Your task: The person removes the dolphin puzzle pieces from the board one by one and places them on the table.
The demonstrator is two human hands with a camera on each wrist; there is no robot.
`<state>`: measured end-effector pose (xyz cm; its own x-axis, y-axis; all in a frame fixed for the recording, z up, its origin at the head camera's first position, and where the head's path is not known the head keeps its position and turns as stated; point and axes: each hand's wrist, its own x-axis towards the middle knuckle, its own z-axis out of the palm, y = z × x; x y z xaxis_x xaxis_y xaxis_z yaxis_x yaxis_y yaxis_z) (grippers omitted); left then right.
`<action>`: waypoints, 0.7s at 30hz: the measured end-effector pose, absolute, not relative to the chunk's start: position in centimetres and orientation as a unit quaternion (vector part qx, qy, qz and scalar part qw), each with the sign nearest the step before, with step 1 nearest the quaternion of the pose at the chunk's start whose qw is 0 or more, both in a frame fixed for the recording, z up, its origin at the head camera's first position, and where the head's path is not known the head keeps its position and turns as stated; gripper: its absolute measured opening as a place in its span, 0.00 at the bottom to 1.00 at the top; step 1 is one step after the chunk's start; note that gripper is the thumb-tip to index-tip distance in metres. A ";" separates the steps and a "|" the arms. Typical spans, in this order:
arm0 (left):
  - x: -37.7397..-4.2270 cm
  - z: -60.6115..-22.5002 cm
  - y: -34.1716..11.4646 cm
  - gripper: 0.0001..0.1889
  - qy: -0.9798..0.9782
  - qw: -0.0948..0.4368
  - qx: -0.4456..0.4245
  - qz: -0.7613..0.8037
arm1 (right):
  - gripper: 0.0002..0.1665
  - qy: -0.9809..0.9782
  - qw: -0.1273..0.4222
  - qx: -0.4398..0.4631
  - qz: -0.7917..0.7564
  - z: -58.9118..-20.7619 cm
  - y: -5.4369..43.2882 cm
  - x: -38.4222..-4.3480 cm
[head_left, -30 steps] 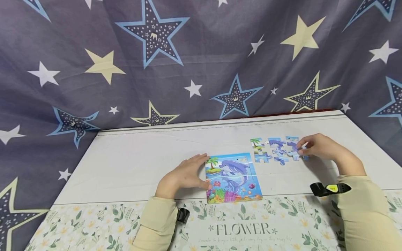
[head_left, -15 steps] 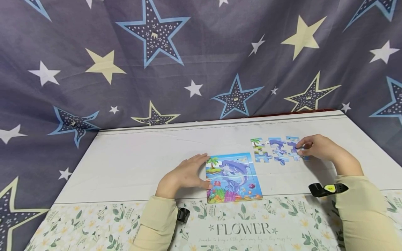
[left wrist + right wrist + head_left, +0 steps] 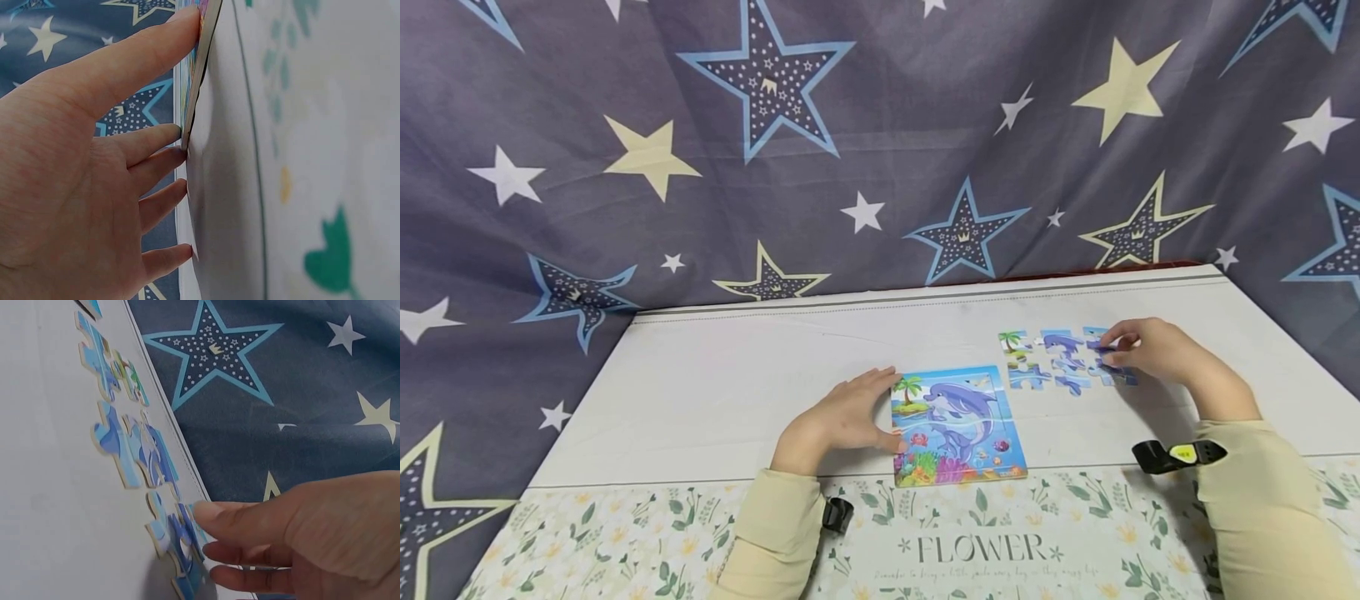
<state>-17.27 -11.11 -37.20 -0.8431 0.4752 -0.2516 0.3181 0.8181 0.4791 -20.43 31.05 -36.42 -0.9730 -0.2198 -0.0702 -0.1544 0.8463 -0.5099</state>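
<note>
My left hand (image 3: pixel 842 417) lies along the left side of a dolphin puzzle board (image 3: pixel 958 425), fingers fairly straight. Thumb and fingertips touch the edge of the puzzle board (image 3: pixel 203 62) in the left wrist view. Beyond the board's upper right, several loose puzzle pieces (image 3: pixel 1063 362) are laid out in groups, showing dolphin and palm tree parts. My right hand (image 3: pixel 1176 358) is over the rightmost group, thumb and index finger pinching a purple-blue puzzle piece (image 3: pixel 1095 345). In the right wrist view, my right hand (image 3: pixel 300 531) partly hides that group, and its thumb tip is at the piece's edge.
The white table (image 3: pixel 737 383) carries a floral cloth (image 3: pixel 662 533) with the word FLOWER along its front. A dark star-patterned curtain (image 3: pixel 880 133) hangs behind the table. Black straps are worn at both wrists.
My right hand has shifted slightly left and away from me over the rightmost pieces, from the lower ones toward the upper ones. My left hand and the board have stayed put.
</note>
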 end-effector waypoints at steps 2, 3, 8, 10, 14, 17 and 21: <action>-17.3 -37.2 -11.1 0.52 0.935 0.184 0.212 0.215 | 0.15 0.956 0.057 -0.107 -0.267 -36.4 30.7 -20.4; -17.2 -37.2 -11.1 0.52 0.935 0.184 0.213 0.216 | 0.14 0.955 0.055 -0.112 -0.271 -36.4 30.5 -20.4; -17.2 -37.1 -11.2 0.52 0.934 0.186 0.216 0.217 | 0.14 0.948 0.056 -0.126 -0.286 -36.5 29.1 -20.6; -17.2 -37.1 -11.2 0.52 0.933 0.187 0.216 0.218 | 0.15 0.945 0.061 -0.131 -0.294 -36.6 28.5 -20.6; -17.2 -37.1 -11.2 0.51 0.932 0.188 0.216 0.222 | 0.14 0.937 0.068 -0.149 -0.310 -36.6 27.1 -20.5; -17.3 -37.0 -11.2 0.51 0.932 0.188 0.215 0.224 | 0.12 0.932 0.067 -0.160 -0.318 -36.6 26.0 -20.5; -17.3 -37.0 -11.2 0.51 0.932 0.189 0.215 0.225 | 0.11 0.926 0.075 -0.170 -0.327 -36.7 24.6 -20.4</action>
